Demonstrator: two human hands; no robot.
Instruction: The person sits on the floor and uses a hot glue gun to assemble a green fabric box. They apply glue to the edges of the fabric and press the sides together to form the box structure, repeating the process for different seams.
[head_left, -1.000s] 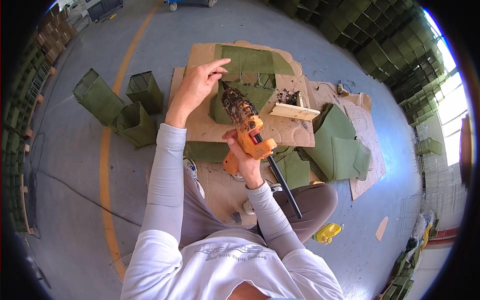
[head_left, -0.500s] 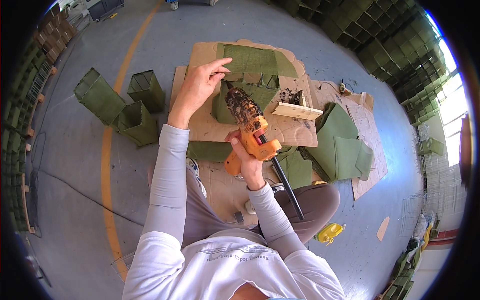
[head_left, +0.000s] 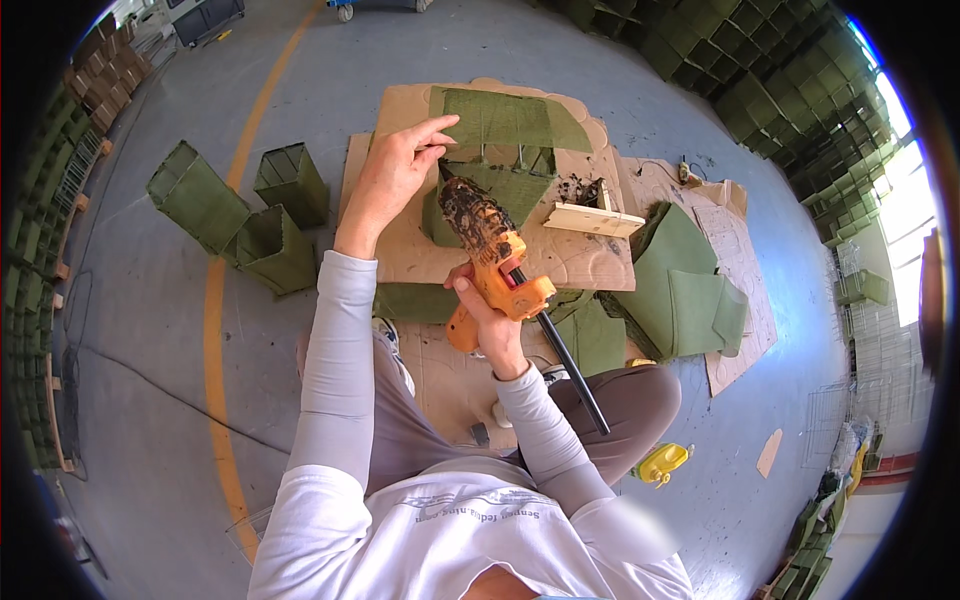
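My right hand (head_left: pixel 488 315) is wrapped round the handle of an orange glue gun (head_left: pixel 515 290). Its front is caked with dark glue, and a black glue stick (head_left: pixel 575 370) sticks out of the back. In front of me lies a green felt box (head_left: pixel 525 188) with thin wires along it and a felt flap (head_left: pixel 500 115) folded out at the far side. The gun's nozzle points to the box's left edge, close under my left fingers. My left hand (head_left: pixel 395 180) hovers at that edge, fingers stretched out and apart; whether the fingertips touch the felt is unclear.
Cardboard sheets (head_left: pixel 400 265) lie beneath the box. Right of it sits a wooden piece (head_left: pixel 595 220) with dark glue scraps. Green felt sheets (head_left: pixel 675 280) lie farther right, a yellow bottle (head_left: pixel 662 463) near my knee. Several finished-looking felt boxes (head_left: pixel 275 245) stand left; stacks line both sides.
The glue gun and my right hand have shifted slightly left, bringing the nozzle nearer to the box's left edge. My left hand has barely moved.
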